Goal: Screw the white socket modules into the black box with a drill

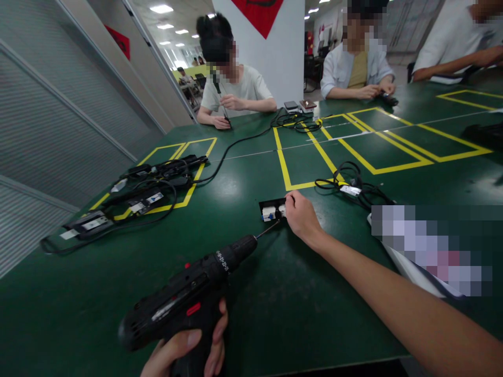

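Steadying the drill (196, 283), aligning its bit (268, 229) and holding the right hand (305, 217) clear of the tip were judged essential. At lower left, the left hand (177, 344) was clamped around the drill; the bit ended just beside a black box (271, 203) at the frame's centre. The right hand was drawn together at the box's right end, its grip hidden. White and blue parts (269, 211) sat inside the open box; whether it was sunk into the worktop (314, 314) could not be told.
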A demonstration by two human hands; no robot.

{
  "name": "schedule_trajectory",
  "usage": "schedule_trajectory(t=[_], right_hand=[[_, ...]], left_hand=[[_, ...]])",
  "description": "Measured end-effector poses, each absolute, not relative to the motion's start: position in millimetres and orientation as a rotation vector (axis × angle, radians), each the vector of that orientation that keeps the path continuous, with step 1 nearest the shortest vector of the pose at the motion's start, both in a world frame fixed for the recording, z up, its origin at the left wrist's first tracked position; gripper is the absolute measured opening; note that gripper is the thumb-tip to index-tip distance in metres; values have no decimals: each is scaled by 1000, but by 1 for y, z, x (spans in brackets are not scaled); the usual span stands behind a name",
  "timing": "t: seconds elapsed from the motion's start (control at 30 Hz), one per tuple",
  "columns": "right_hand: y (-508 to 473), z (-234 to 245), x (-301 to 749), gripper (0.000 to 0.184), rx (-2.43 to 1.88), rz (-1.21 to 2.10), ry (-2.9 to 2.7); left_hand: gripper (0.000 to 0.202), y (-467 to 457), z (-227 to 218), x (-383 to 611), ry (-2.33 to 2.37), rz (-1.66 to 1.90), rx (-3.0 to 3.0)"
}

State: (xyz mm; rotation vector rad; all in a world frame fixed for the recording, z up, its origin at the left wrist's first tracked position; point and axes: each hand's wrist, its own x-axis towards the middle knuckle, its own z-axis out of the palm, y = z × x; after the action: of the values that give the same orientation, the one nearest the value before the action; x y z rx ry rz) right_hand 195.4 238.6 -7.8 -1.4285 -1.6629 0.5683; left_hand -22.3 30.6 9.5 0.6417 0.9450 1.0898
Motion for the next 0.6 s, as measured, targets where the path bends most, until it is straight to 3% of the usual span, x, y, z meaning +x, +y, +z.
schedule_trajectory(t=[0.6], right_hand=[[239,-7,196,29,-1435,562,-1670]], left_hand=[[28,30,9,-22,942,1090,614]])
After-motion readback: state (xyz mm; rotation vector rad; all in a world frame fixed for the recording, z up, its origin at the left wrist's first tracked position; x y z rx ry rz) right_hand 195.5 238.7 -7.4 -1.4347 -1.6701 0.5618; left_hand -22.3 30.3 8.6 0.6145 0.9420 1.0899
